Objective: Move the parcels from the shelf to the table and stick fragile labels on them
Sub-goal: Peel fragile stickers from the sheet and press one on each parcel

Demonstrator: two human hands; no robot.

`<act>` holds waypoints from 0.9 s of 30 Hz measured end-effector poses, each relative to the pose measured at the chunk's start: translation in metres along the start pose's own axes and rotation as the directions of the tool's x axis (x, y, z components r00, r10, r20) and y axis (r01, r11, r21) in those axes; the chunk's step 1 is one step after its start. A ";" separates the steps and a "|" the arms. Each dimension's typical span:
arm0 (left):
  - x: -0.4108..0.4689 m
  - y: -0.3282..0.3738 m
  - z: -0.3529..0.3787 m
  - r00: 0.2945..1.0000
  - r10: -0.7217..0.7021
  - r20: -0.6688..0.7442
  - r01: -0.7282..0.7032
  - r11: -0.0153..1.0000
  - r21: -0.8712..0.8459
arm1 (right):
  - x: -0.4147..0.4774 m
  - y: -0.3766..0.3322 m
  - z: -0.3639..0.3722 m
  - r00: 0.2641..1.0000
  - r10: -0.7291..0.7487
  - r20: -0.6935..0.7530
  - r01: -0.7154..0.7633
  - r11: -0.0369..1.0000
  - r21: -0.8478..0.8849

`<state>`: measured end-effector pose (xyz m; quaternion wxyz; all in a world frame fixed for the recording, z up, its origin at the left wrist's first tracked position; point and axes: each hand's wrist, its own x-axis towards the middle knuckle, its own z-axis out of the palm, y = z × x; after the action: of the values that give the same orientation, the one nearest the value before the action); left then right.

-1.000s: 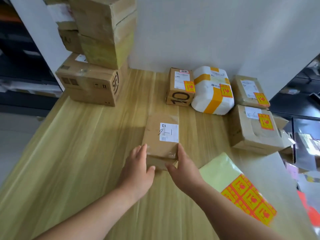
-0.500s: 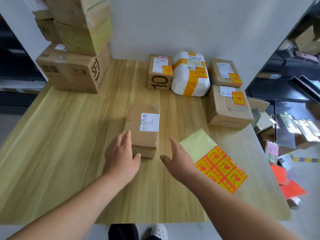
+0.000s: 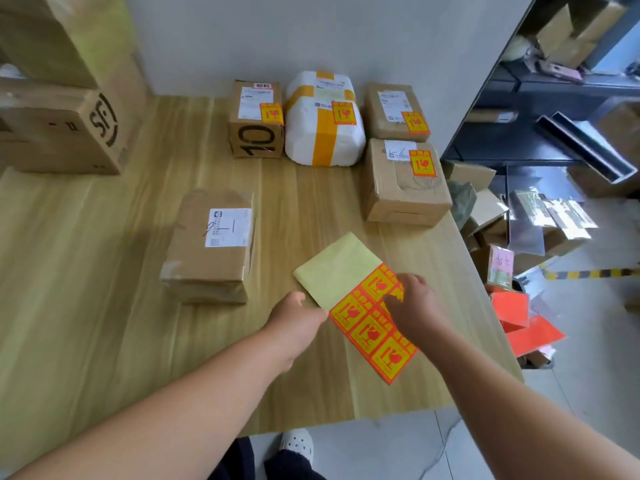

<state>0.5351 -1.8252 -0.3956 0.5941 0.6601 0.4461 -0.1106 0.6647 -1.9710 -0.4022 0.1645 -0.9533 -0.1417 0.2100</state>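
A brown parcel point(image 3: 211, 244) with a white address slip and no fragile label lies on the wooden table point(image 3: 104, 306), left of centre. Right of it lies the label sheet point(image 3: 349, 299), bare yellow backing at its far end and several orange-and-yellow fragile labels at its near end. My left hand point(image 3: 294, 320) grips the sheet's left edge with curled fingers. My right hand point(image 3: 415, 306) pinches a label at the top of the printed block. At the back stand several labelled parcels: a box marked 10 point(image 3: 254, 133), a white one point(image 3: 323, 133) and two brown ones point(image 3: 394, 109) point(image 3: 405, 188).
Big cardboard boxes point(image 3: 62, 133) are stacked at the table's far left corner against the wall. A dark shelf point(image 3: 554, 98) with more parcels stands to the right. Loose boxes and red sheets point(image 3: 519, 320) lie on the floor beside the table's right edge.
Both hands left the unlabelled parcel and moved right onto the label sheet. The view swung right and down.
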 end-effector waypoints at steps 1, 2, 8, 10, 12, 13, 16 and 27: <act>0.006 0.000 0.005 0.998 -0.064 0.010 0.065 0.996 -0.054 | 0.003 0.006 -0.001 1.000 0.016 0.006 -0.016 1.000 -0.011; 0.013 0.001 0.010 0.992 -0.121 0.018 0.122 0.987 -0.106 | 0.006 0.012 0.000 0.999 0.028 0.019 -0.028 0.999 -0.025; 0.044 0.004 0.031 0.942 -0.334 0.020 0.293 0.794 -0.533 | 0.008 0.030 0.016 0.992 0.068 0.105 -0.057 0.993 -0.106; 0.050 0.006 0.035 0.936 -0.352 0.005 0.280 0.737 -0.615 | 0.007 0.033 0.023 0.995 0.036 0.092 -0.022 0.989 -0.145; 0.053 0.009 0.038 0.933 -0.358 0.018 0.279 0.694 -0.664 | 0.006 0.035 0.028 0.996 0.013 0.088 0.000 0.989 -0.150; 0.054 0.011 0.038 0.934 -0.357 0.026 0.284 0.694 -0.662 | 0.006 0.036 0.029 0.996 0.012 0.093 0.002 0.989 -0.150; 0.056 0.013 0.037 0.931 -0.360 0.057 0.325 0.749 -0.578 | 0.006 0.039 0.030 0.995 0.005 0.099 0.011 0.986 -0.164; 0.033 0.020 0.023 0.964 -0.226 0.136 0.264 0.814 -0.518 | -0.009 0.003 0.021 0.992 -0.110 -0.059 0.117 0.986 0.120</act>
<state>0.5773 -1.8280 -0.4109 0.7490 0.4026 0.5199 -0.0810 0.6479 -1.9717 -0.4177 0.2383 -0.9368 -0.1782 0.1839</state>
